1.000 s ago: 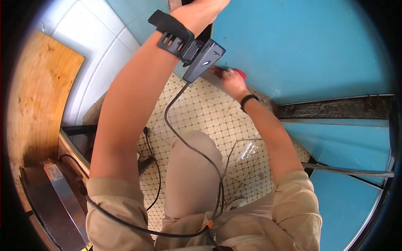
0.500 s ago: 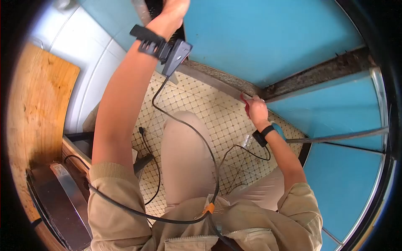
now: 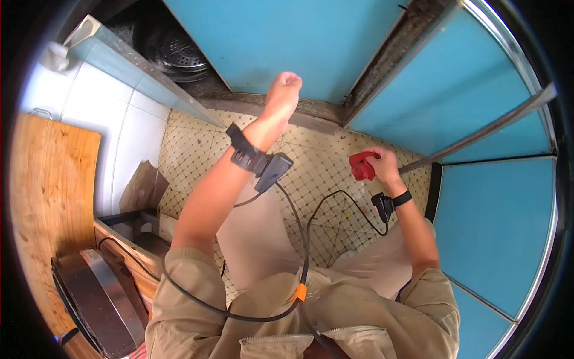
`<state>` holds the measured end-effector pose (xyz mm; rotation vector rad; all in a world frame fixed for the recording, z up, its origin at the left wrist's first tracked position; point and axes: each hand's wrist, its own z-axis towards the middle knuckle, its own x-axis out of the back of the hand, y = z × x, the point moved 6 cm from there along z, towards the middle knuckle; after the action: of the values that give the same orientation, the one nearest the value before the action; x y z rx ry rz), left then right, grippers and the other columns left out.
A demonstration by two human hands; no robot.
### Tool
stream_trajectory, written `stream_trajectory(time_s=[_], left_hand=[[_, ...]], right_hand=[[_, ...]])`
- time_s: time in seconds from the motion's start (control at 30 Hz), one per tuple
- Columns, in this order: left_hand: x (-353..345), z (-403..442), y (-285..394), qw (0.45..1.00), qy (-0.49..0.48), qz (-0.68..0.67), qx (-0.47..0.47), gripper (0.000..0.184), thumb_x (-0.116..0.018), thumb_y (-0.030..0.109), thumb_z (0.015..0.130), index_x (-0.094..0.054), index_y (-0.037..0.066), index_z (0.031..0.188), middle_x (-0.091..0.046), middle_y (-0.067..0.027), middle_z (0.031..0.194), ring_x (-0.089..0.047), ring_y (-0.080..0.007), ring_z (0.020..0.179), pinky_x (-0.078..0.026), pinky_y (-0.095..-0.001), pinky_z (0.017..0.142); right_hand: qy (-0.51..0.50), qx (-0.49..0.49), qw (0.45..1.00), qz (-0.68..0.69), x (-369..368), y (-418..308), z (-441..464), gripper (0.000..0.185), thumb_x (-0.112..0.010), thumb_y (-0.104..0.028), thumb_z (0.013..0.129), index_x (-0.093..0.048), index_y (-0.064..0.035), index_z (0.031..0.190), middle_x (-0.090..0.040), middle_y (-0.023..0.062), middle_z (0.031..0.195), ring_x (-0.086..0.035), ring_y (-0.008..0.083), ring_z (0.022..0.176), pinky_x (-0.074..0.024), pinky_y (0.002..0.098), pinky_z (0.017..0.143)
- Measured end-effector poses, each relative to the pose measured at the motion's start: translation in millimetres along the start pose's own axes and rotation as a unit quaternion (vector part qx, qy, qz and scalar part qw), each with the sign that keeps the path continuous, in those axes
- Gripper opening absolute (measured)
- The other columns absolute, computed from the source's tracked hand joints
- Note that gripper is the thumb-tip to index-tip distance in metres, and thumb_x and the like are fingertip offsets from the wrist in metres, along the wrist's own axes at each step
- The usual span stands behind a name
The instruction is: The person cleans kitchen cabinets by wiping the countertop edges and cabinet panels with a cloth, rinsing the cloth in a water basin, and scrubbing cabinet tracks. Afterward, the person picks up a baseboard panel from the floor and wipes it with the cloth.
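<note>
My right hand (image 3: 384, 163) grips a crumpled red cloth (image 3: 362, 166) above the tiled floor, low on the right. My left hand (image 3: 283, 99) hangs in front of a blue cabinet panel (image 3: 287, 45), its fingers curled in, with nothing seen in them. Left of it, a cabinet door (image 3: 140, 69) stands open. Inside that cabinet sits a round metal pan or steamer with holes (image 3: 179, 54). Dark, worn framing (image 3: 382, 60) runs between the blue panels, near both hands.
Patterned tiles (image 3: 191, 143) cover the floor around my knees. At left are a wooden board (image 3: 54, 173), a drawer-like wooden box (image 3: 134, 239) and a dark brown case (image 3: 98, 299). A grey bar (image 3: 484, 139) slants across the right side. Black cables (image 3: 305, 239) hang from my wrists.
My left hand has come down and right from the top. The cabinet's inside and open door now show. My right hand has left the dark frame's base, and more red cloth is visible.
</note>
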<state>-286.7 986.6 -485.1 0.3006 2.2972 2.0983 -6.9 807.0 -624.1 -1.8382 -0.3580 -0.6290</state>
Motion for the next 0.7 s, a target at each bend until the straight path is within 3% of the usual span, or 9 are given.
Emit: stream_trajectory(time_s=[0.07,0.1,0.17,0.27,0.43,0.5,0.57,0.67,0.7], left_hand=[[-33,7,-52,0.977,-0.096,-0.028,0.19,0.042,-0.048,0.024,0.101,-0.046,0.0,0.135,-0.055,-0.0157,0.129,-0.053,-0.0255,0.116,-0.042,-0.0399,0.104],[-44,15,-69,0.976,-0.1,-0.023,0.189,0.042,-0.048,0.024,0.101,-0.046,0.0,0.135,-0.055,-0.0157,0.129,-0.053,-0.0255,0.116,-0.042,-0.0399,0.104],[-72,11,-121,0.896,-0.122,-0.149,0.401,0.048,-0.044,0.02,0.101,-0.036,-0.001,0.144,-0.044,-0.0226,0.145,-0.046,-0.0345,0.131,-0.036,-0.0461,0.112],[-104,2,-166,0.87,-0.067,-0.165,0.46,0.053,-0.043,0.018,0.1,-0.029,-0.003,0.148,-0.031,-0.0256,0.154,-0.034,-0.0379,0.141,-0.029,-0.051,0.116],[-140,71,-432,0.794,-0.082,-0.296,0.525,0.047,-0.045,0.013,0.097,-0.039,-0.005,0.14,-0.042,-0.0224,0.146,-0.044,-0.0368,0.131,-0.034,-0.0548,0.111],[-157,58,-427,0.768,-0.101,-0.327,0.542,0.042,-0.046,0.011,0.096,-0.044,-0.005,0.135,-0.048,-0.0205,0.141,-0.048,-0.0362,0.126,-0.037,-0.0555,0.108],[-160,29,-348,0.821,-0.034,-0.314,0.476,0.027,-0.048,0.006,0.092,-0.054,0.001,0.118,-0.058,-0.0146,0.121,-0.055,-0.0325,0.109,-0.041,-0.054,0.101],[-161,49,-358,0.819,-0.048,-0.355,0.447,0.012,-0.049,0.005,0.09,-0.052,0.007,0.101,-0.055,-0.0106,0.099,-0.054,-0.0291,0.088,-0.046,-0.0514,0.087],[-160,55,-363,0.822,-0.043,-0.345,0.451,0.023,-0.049,-0.001,0.088,-0.049,0.009,0.109,-0.056,-0.0106,0.114,-0.055,-0.0302,0.101,-0.044,-0.054,0.089]], right_hand=[[0.034,0.022,0.996,0.085,3,25,-1,0.021,-0.065,-0.005,0.084,-0.071,-0.0012,0.104,-0.072,0.0124,0.093,-0.068,0.019,0.079,-0.0537,0.0325,0.072],[0.037,0.019,0.995,0.09,5,30,-5,0.021,-0.065,-0.005,0.084,-0.071,-0.0012,0.104,-0.072,0.0124,0.093,-0.068,0.019,0.079,-0.0537,0.0325,0.072],[0.054,0.025,0.991,0.12,10,30,-16,0.023,-0.064,-0.002,0.084,-0.069,0.0005,0.107,-0.072,0.0096,0.092,-0.067,0.0158,0.08,-0.0538,0.0308,0.072],[0.04,0.012,0.984,0.171,19,24,-25,0.023,-0.063,-0.001,0.085,-0.069,0.0018,0.108,-0.071,0.0093,0.093,-0.067,0.0149,0.079,-0.0539,0.0296,0.072],[0.042,-0.005,0.978,0.205,31,-8,-45,0.023,-0.062,-0.001,0.085,-0.069,0.0023,0.107,-0.072,0.0111,0.094,-0.067,0.015,0.08,-0.0538,0.0286,0.073],[0.04,-0.008,0.982,0.183,29,-17,-50,0.023,-0.062,-0.001,0.085,-0.069,0.0023,0.107,-0.072,0.0114,0.095,-0.067,0.0151,0.08,-0.0538,0.0287,0.073],[0.038,-0.008,0.978,0.203,24,-18,-53,0.023,-0.063,-0.001,0.085,-0.069,0.0022,0.107,-0.072,0.0115,0.095,-0.068,0.0154,0.08,-0.054,0.0287,0.073],[0.027,0.016,0.985,0.169,16,-4,-52,0.024,-0.062,-0.002,0.086,-0.068,0.0023,0.108,-0.072,0.0118,0.095,-0.068,0.0154,0.081,-0.0541,0.0285,0.074],[0.025,0.013,0.986,0.167,14,-1,-52,0.024,-0.062,-0.002,0.086,-0.068,0.0023,0.108,-0.072,0.0118,0.095,-0.068,0.0154,0.081,-0.0541,0.0285,0.074]])
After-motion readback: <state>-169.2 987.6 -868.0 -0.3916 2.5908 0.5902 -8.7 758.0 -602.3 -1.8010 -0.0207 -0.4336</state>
